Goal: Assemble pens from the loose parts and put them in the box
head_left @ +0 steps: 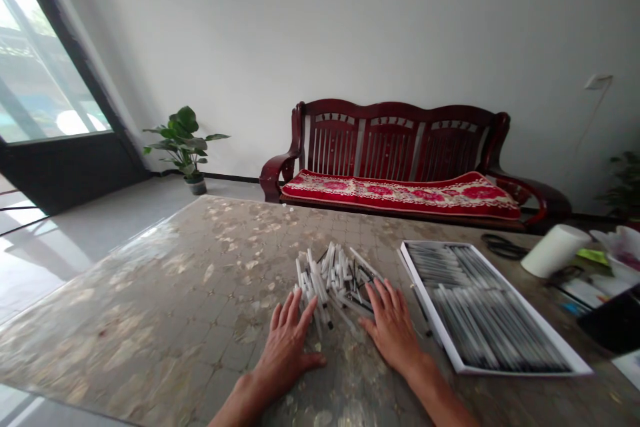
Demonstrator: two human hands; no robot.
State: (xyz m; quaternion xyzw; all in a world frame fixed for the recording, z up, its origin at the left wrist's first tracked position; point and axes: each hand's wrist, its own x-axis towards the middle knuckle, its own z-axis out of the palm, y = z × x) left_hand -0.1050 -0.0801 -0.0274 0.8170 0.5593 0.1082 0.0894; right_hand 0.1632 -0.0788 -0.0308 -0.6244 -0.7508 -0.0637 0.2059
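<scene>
A loose pile of white and black pens (334, 275) lies in the middle of the patterned table (165, 293). My left hand (289, 340) lies flat, fingers spread, its fingertips touching the pile's near left edge. My right hand (393, 327) also lies flat and open, fingertips resting on the pile's near right edge. Neither hand holds anything. To the right of my right hand sits a shallow white box (487, 310) filled with rows of pens.
A white roll (554, 250), black scissors (503, 245), papers and a dark object crowd the table's right end. Behind the table stand a red wooden bench (400, 160) with a cushion, a potted plant (185, 143) and a large window at left.
</scene>
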